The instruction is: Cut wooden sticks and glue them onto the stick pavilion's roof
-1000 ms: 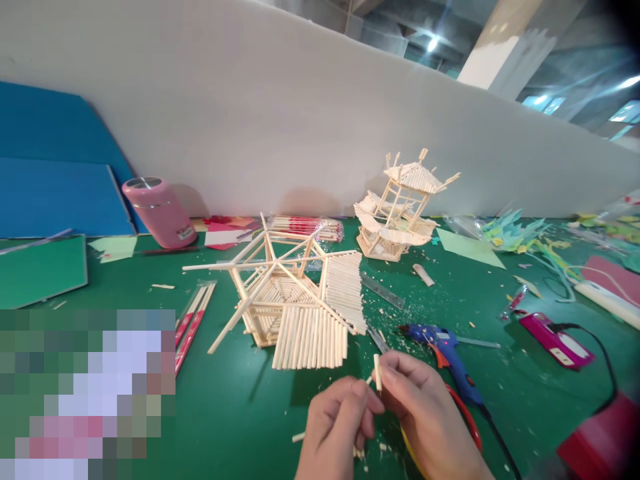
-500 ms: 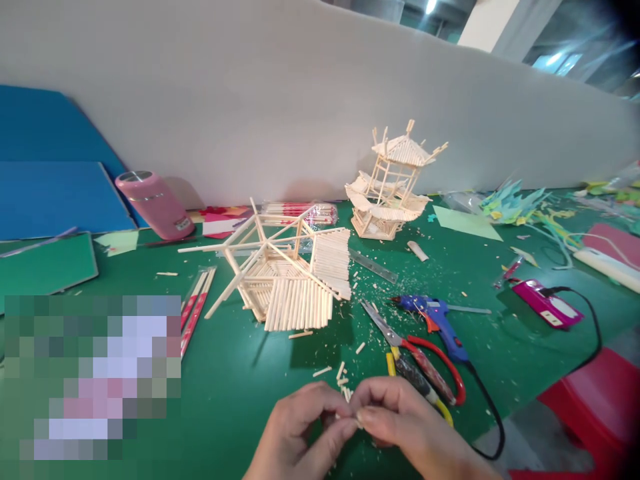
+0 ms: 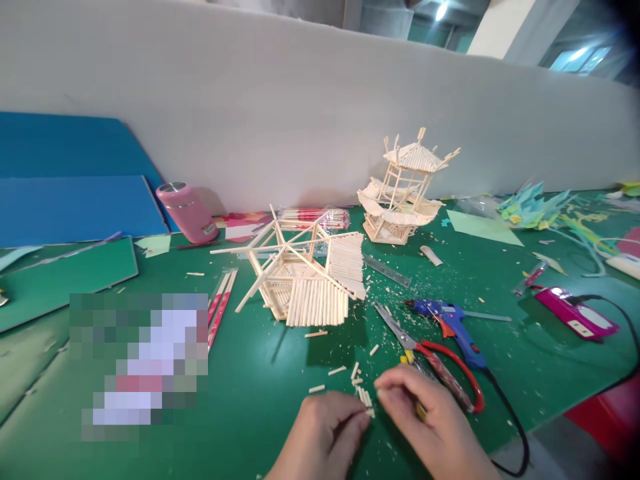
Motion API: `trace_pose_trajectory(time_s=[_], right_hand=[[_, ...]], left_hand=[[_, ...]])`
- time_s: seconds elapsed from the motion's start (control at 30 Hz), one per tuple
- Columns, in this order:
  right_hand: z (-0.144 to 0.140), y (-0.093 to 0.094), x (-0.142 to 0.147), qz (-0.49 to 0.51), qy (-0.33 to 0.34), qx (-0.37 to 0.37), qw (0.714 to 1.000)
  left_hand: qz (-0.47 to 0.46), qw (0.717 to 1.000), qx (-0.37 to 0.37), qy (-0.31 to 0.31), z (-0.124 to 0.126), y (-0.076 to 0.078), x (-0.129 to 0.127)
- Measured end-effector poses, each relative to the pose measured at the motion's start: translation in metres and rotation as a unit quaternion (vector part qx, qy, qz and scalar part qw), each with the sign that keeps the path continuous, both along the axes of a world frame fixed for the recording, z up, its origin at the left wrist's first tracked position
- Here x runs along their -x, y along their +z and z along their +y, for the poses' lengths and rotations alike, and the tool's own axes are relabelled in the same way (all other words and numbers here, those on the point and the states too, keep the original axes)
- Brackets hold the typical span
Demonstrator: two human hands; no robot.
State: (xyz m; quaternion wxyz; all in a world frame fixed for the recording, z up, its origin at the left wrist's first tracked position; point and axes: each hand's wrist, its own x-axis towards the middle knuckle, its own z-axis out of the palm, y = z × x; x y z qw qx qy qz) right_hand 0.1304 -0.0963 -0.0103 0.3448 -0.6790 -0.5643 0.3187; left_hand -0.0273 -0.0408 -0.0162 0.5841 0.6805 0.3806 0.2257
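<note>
Above the green mat (image 3: 260, 400), both hands (image 3: 373, 427) meet fingertip to fingertip, pinching short wooden sticks (image 3: 366, 399).

The scene is evenly lit by a ceiling lamp (image 3: 441, 9), short soft shadows are cast on the bench (image 3: 250, 393), edges are bent by wide-angle distortion, and the upper right corner is darkened.

Your counter (image 3: 260, 413) is covered in green matting, strewn with wood chips. Near its middle lies an unfinished stick roof frame (image 3: 300, 280), with a finished stick pavilion (image 3: 403, 193) farther back. Right of the frame lie red-handled scissors (image 3: 430, 360), a blue glue gun (image 3: 450, 320) and a steel ruler (image 3: 387, 270). A pink flask (image 3: 187, 212) stands at the back left, and short cut sticks (image 3: 363, 393) lie scattered in front of you.
</note>
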Motion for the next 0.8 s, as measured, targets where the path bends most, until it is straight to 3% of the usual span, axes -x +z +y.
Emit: trace_pose_trajectory(time_s=[0.13, 0.23, 0.33, 0.53, 0.63, 0.8], right_hand=[[-0.021, -0.025, -0.045, -0.136, -0.110, -0.035, 0.984], [-0.035, -0.049, -0.069, -0.236, -0.100, -0.007, 0.967], [-0.036, -0.061, -0.074, -0.302, -0.080, 0.025, 0.950], [-0.018, -0.055, -0.074, -0.349, -0.099, 0.094, 0.927], [-0.019, -0.050, -0.076, -0.325, -0.095, 0.094, 0.936], [-0.029, -0.034, -0.059, -0.231, -0.033, 0.034, 0.972]], left_hand=[[-0.051, 0.984, 0.167, 0.032, 0.013, 0.000, 0.000], [-0.113, 0.974, 0.188, 0.058, 0.025, 0.000, 0.004], [-0.158, 0.960, 0.213, 0.090, 0.034, -0.005, 0.008], [-0.228, 0.923, 0.287, 0.119, 0.041, -0.017, 0.015], [-0.252, 0.908, 0.308, 0.128, 0.042, -0.018, 0.017], [-0.263, 0.898, 0.330, 0.124, 0.040, -0.017, 0.019]])
